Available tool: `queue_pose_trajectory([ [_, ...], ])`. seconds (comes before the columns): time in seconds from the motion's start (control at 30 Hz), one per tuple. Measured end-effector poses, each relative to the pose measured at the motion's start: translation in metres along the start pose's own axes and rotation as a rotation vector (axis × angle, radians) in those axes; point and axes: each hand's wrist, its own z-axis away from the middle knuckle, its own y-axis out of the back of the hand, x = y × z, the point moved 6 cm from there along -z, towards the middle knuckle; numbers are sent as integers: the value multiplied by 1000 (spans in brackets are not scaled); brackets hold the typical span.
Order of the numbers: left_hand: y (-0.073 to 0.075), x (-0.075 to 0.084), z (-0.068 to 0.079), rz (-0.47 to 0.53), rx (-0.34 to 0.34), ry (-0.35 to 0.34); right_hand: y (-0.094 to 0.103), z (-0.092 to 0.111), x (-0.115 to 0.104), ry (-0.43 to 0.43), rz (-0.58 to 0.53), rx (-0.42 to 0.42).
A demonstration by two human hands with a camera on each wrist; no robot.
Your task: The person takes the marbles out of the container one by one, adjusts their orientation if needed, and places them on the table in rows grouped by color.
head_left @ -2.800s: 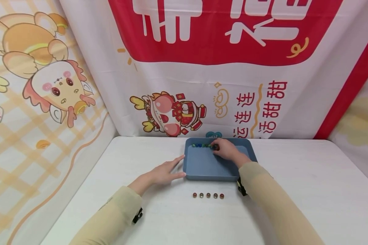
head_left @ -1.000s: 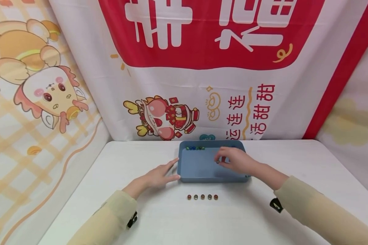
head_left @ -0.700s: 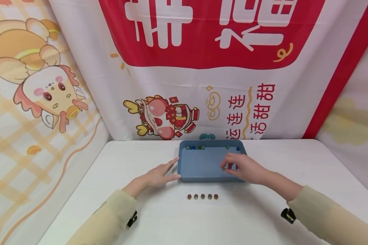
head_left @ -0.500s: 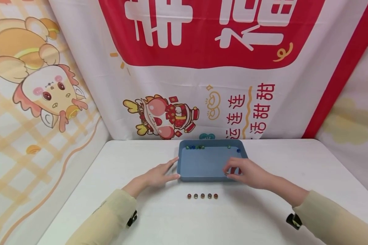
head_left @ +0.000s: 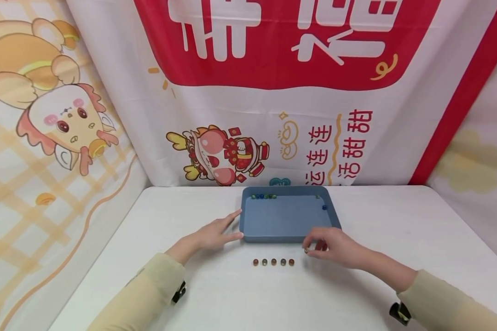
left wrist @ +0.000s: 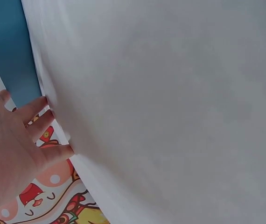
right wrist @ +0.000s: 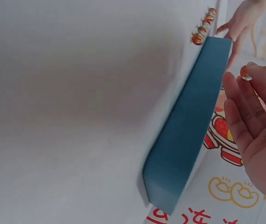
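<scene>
Orange/clear marble (right wrist: 246, 73) pinched in R hand (head_left: 338, 248), in front of blue tray (head_left: 281, 217), nr 5-marble row (head_left: 274, 262); hand was over tray 1 s ago. L hand (head_left: 213, 235) spread loose, touching tray's L edge. Back cloth (head_left: 248, 103) reads 运连连, 活甜甜.

A red-and-clear marble (right wrist: 245, 73) is pinched in the right hand (head_left: 336, 247) near a shallow rectangular blue tray (head_left: 283, 218).
</scene>
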Motion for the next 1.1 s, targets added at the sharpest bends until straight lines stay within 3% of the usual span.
queue_pose_trajectory([
  [0.2,0,0,0,3,-4,14,-13,-2,6,-13,17,-30],
  [0.43,-1,-1,-1,3,-5,21,-25,-5,10,34,27,-43],
  [0.67,0,0,0,9,-5,26,-33,-9,17,-26,36,-67],
  [1.1,-1,-1,-1,9,-6,24,-35,-11,23,-51,97,-64],
])
